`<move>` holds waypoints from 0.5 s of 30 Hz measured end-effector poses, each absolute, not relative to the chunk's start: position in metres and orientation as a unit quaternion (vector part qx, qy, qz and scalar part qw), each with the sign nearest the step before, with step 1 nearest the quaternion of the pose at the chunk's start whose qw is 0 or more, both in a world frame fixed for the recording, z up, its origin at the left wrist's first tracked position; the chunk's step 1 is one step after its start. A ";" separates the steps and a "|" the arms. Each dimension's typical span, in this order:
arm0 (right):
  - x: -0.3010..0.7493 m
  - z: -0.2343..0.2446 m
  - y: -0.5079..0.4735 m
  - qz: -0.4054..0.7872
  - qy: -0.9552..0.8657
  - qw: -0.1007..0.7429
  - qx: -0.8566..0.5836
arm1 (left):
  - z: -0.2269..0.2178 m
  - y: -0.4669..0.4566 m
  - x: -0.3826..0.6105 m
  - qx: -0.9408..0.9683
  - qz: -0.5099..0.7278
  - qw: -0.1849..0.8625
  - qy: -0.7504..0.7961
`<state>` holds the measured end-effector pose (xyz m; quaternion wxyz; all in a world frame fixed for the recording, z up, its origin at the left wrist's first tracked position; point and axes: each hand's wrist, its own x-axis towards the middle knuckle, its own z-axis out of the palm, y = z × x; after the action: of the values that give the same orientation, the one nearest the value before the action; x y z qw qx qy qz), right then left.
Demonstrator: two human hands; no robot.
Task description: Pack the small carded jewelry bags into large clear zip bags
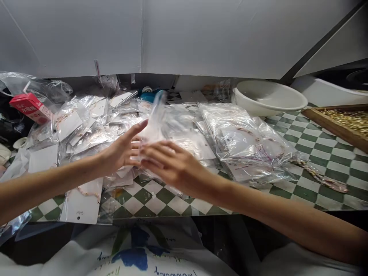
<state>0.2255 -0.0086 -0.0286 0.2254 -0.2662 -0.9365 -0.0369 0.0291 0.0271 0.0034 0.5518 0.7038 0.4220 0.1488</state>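
My left hand (pixel 122 150) and my right hand (pixel 169 165) meet over the middle of the table, both holding a clear plastic bag (pixel 161 122) that stands up between them, blurred by motion. The left thumb reaches up along the bag's side. The right hand's fingers point left and lie against the bag's lower part. Under and around the hands lie several clear packets with white cards (pixel 77 126) that carry thin chains. One white card with a chain (pixel 83 203) lies at the near edge below my left forearm.
A green and white checked tablecloth (pixel 322 153) covers the table. A stack of bagged cards (pixel 244 142) lies right of my hands. A white bowl (pixel 267 97) stands at the back right, a wooden tray (pixel 339 122) of gold bits at far right, a red carton (pixel 30 107) at far left.
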 end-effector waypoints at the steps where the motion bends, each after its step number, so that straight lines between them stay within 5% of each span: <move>1: 0.220 -0.031 -0.015 -0.051 -0.950 0.212 -0.224 | 0.001 0.033 0.030 0.697 0.165 0.544 0.437; 5: 0.218 -0.029 -0.020 0.082 -0.954 0.260 -0.123 | -0.004 0.042 0.028 0.682 0.187 0.515 0.485; 9: 0.248 -0.023 0.018 0.194 -0.837 0.375 -0.348 | 0.007 0.045 0.020 0.689 0.229 0.535 0.432; 15: 0.295 -0.028 0.077 0.351 -0.717 0.349 -0.491 | 0.022 0.063 0.005 0.740 0.178 0.564 0.321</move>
<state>0.2947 0.0766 -0.0284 0.3488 -0.4912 -0.7166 0.3514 0.0051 0.0634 0.0216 0.5637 0.7399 0.3208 0.1783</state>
